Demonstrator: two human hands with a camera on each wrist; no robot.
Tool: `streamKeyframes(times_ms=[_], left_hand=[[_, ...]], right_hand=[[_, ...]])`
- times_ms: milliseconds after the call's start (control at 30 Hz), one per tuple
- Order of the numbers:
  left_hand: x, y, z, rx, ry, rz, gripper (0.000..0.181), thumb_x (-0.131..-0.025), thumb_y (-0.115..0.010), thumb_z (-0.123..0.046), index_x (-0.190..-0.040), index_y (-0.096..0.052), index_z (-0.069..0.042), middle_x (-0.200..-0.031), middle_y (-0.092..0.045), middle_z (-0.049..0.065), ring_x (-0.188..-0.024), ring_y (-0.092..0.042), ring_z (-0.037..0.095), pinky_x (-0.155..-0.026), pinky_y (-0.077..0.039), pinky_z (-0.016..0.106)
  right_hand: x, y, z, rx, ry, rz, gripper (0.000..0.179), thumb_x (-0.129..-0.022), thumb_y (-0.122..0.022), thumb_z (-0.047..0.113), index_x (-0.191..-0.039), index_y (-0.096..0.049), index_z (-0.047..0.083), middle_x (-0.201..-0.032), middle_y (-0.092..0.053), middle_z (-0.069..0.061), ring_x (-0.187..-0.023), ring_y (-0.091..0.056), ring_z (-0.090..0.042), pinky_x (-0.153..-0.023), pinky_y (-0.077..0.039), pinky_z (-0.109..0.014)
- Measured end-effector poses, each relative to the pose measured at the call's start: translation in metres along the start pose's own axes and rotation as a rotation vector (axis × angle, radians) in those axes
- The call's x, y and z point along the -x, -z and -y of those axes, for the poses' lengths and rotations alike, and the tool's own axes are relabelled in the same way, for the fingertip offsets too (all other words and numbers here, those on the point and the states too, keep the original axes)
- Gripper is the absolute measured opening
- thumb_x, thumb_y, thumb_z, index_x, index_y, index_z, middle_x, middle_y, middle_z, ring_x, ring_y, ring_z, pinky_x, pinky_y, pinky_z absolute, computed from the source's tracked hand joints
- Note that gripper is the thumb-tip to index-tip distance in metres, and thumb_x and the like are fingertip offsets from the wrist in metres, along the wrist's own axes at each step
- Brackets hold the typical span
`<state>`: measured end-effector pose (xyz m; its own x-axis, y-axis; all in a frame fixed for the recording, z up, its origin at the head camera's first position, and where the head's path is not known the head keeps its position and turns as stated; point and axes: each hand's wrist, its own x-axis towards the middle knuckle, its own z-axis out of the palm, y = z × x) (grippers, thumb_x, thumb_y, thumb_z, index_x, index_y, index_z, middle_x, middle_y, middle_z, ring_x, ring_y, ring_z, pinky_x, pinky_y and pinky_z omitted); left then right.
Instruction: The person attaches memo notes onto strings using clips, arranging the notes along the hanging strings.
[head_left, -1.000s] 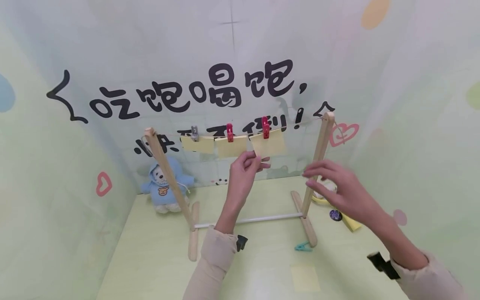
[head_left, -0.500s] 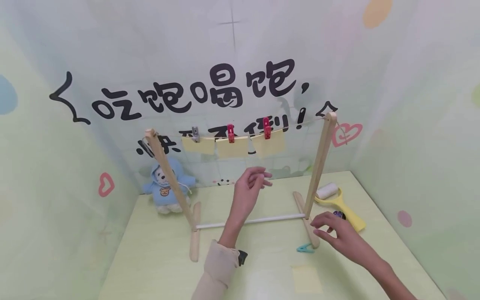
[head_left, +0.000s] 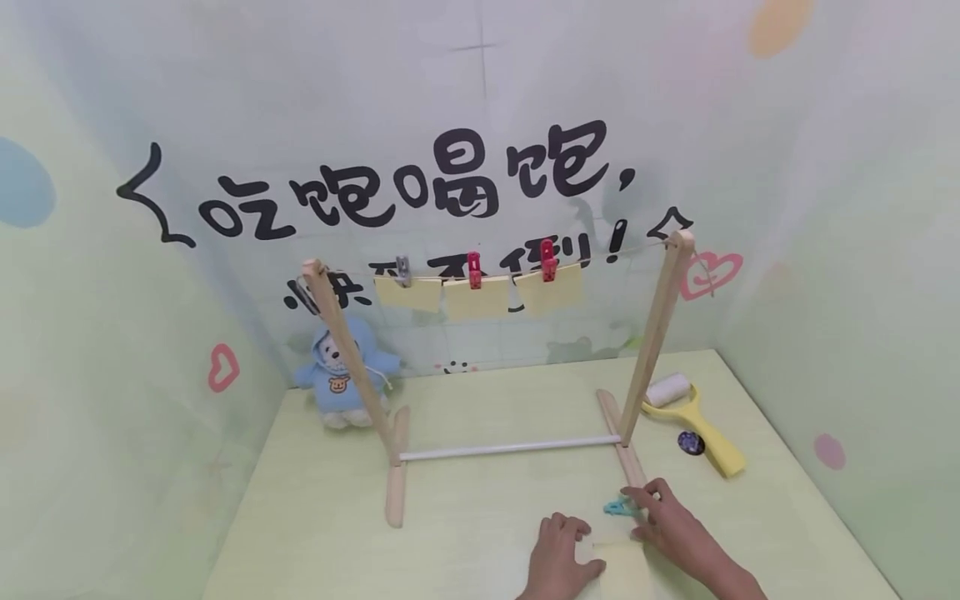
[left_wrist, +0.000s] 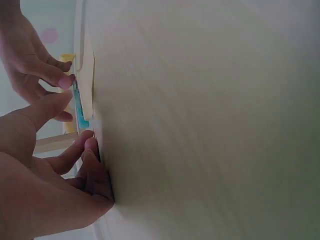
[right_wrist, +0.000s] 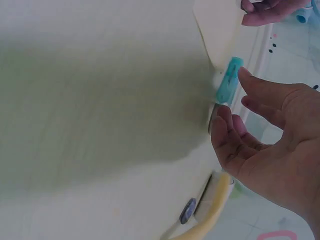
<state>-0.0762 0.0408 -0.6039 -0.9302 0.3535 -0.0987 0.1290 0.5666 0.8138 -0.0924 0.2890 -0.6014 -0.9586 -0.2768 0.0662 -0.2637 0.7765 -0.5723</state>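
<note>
A teal clothespin (head_left: 618, 507) lies on the table by the right foot of a wooden stand. My right hand (head_left: 682, 533) reaches over it; in the right wrist view the thumb and fingers are spread about the clothespin (right_wrist: 230, 80), with a gap between them. Just in front lies a pale yellow paper note (head_left: 626, 571), its edge lifted a little in the left wrist view. My left hand (head_left: 558, 554) rests on the table at the note's left side, fingers loosely bent, thumb close to its edge.
Between the stand's posts (head_left: 656, 333) a string carries three yellow notes (head_left: 476, 297), under a grey clip (head_left: 403, 271) and two red clips (head_left: 548, 260). A white bar (head_left: 510, 447) joins the feet. A blue-dressed plush toy (head_left: 341, 387), yellow lint roller (head_left: 705, 429) and dark round object (head_left: 691, 442) stand around.
My left hand has left the hanging notes and come down to the table beside the loose note. The right hand has dropped from beside the right post to the teal clothespin.
</note>
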Motion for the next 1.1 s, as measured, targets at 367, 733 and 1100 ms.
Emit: streamKeyframes(times_ms=[367,733,1100], left_hand=[[0.004,-0.023,-0.001,-0.291,-0.101,-0.066,0.044,-0.079,-0.100,-0.045,-0.108,-0.072,-0.028,-0.107,-0.042,-0.010,-0.096,-0.032,0.005,-0.079,-0.039,0.023],[0.004,-0.021,-0.008,-0.353,-0.080,-0.066,0.034,-0.077,-0.101,-0.040,-0.092,-0.073,-0.027,-0.111,-0.039,-0.012,-0.098,-0.029,0.004,-0.078,-0.033,0.020],[0.002,-0.031,0.006,-0.415,-0.089,-0.097,0.029,-0.085,-0.094,-0.036,-0.102,-0.078,-0.019,-0.109,-0.041,-0.010,-0.097,-0.030,0.006,-0.075,-0.031,0.021]], right_hand=[[0.003,-0.001,0.024,0.008,-0.222,-0.013,0.038,-0.092,-0.082,-0.006,-0.126,-0.069,0.007,-0.114,-0.050,-0.008,-0.083,-0.055,-0.006,-0.068,-0.051,-0.024],[0.003,-0.006,0.017,0.002,-0.195,-0.099,0.033,-0.093,-0.081,-0.007,-0.118,-0.069,0.011,-0.110,-0.049,-0.006,-0.084,-0.051,-0.004,-0.071,-0.050,-0.023],[0.011,-0.020,0.008,-0.039,0.027,-0.319,0.038,-0.079,-0.086,-0.014,-0.107,-0.073,0.008,-0.106,-0.050,-0.008,-0.078,-0.045,0.003,-0.064,-0.046,-0.020]])
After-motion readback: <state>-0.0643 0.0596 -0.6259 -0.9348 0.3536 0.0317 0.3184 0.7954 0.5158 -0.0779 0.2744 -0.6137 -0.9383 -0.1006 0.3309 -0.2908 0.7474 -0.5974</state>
